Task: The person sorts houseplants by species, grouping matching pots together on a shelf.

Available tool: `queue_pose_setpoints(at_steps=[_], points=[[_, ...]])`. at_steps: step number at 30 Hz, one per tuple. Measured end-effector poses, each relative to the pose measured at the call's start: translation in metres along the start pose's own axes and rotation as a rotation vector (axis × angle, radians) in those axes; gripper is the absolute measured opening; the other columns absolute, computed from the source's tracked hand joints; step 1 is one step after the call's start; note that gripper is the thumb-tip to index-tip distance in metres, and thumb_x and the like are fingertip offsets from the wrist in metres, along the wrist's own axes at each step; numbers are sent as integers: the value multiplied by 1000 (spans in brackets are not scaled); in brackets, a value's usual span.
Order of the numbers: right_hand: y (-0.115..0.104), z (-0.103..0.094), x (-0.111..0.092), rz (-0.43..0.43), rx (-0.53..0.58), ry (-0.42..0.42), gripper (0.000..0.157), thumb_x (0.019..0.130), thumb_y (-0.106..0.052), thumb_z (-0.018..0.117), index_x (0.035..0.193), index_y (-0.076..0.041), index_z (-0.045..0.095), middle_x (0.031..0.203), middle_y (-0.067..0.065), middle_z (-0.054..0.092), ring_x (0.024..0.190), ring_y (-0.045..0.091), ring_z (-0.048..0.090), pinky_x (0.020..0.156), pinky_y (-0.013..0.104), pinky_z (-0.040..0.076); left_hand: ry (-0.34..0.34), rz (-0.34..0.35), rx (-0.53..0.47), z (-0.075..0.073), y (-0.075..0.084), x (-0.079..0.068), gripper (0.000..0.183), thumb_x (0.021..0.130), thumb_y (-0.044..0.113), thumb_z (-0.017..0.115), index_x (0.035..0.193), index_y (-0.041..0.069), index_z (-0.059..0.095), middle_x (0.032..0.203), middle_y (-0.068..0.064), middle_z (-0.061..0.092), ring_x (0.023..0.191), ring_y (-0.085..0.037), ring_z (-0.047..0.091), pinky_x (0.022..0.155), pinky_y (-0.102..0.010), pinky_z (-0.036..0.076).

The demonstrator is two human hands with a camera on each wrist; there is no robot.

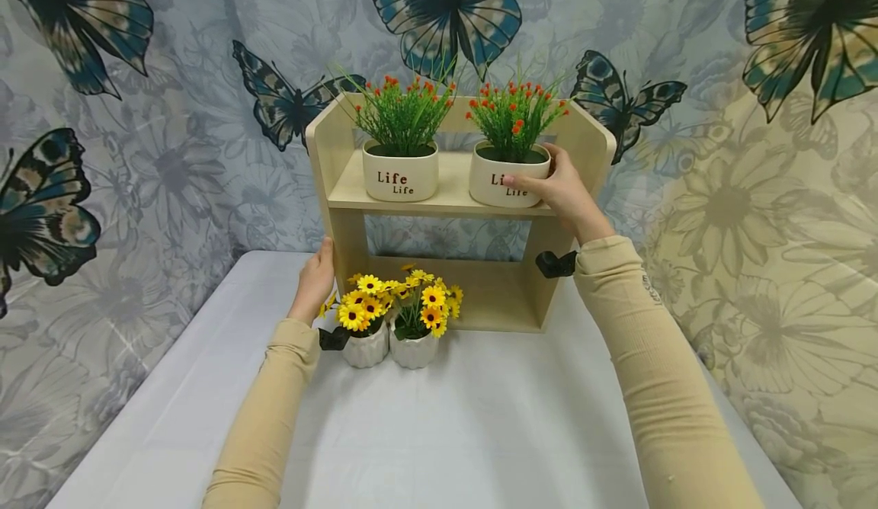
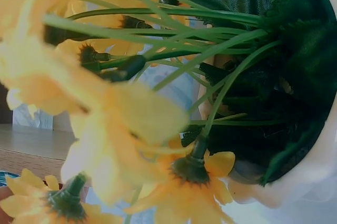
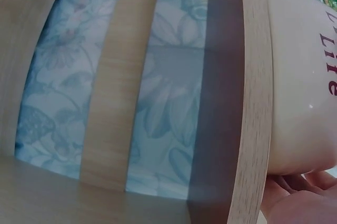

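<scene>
My right hand (image 1: 571,193) grips the right-hand white oval flowerpot (image 1: 494,193), thumb on its front and fingers round its right side. The pot holds red-tipped artificial greenery and stands on the upper board of a small wooden shelf (image 1: 439,208). In the right wrist view, fingers (image 3: 300,203) touch the end of that flowerpot (image 3: 300,82). My left hand (image 1: 314,280) is against the shelf's left side panel; most of its fingers are hidden. Yellow artificial flowers (image 2: 195,182) in a white pot fill the left wrist view.
A matching oval flowerpot (image 1: 401,181) stands on the upper board's left half. Two small white ribbed pots, one left (image 1: 366,350) and one right (image 1: 414,350), stand on the white-covered table (image 1: 466,433) before the shelf. Butterfly-patterned cloth (image 1: 171,158) hangs behind.
</scene>
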State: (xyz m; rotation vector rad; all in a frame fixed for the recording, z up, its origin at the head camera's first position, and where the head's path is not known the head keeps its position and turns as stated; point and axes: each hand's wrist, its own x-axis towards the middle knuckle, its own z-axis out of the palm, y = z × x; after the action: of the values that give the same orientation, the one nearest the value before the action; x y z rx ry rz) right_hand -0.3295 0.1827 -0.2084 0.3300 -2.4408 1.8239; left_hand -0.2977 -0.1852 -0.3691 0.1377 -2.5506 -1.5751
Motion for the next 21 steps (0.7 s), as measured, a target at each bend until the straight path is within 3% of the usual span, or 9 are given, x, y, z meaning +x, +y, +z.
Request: queue_pose_setpoints(at_steps=[9, 16, 21], points=[[-1, 3, -10, -35, -14, 39, 104, 68, -32, 74, 139, -15, 1, 130, 11, 24, 110, 21, 35, 93, 35, 32, 5, -1, 12, 1, -2, 2, 81, 79, 67, 9, 139, 12, 17, 140, -12, 18, 125, -33, 17, 99, -48, 17], [10, 3, -22, -153, -46, 122, 99, 71, -27, 71, 140, -16, 1, 140, 9, 12, 127, 16, 15, 102, 31, 16, 1, -3, 5, 2, -2, 0, 80, 80, 66, 10, 139, 13, 17, 140, -12, 18, 125, -33, 17, 99, -48, 18], [20, 1, -29, -217, 2, 165, 95, 70, -24, 72, 139, -19, 7, 139, 5, 16, 126, 12, 16, 102, 25, 14, 3, -5, 9, 2, -2, 2, 82, 78, 68, 9, 139, 13, 17, 140, -11, 18, 125, -32, 17, 99, -48, 18]])
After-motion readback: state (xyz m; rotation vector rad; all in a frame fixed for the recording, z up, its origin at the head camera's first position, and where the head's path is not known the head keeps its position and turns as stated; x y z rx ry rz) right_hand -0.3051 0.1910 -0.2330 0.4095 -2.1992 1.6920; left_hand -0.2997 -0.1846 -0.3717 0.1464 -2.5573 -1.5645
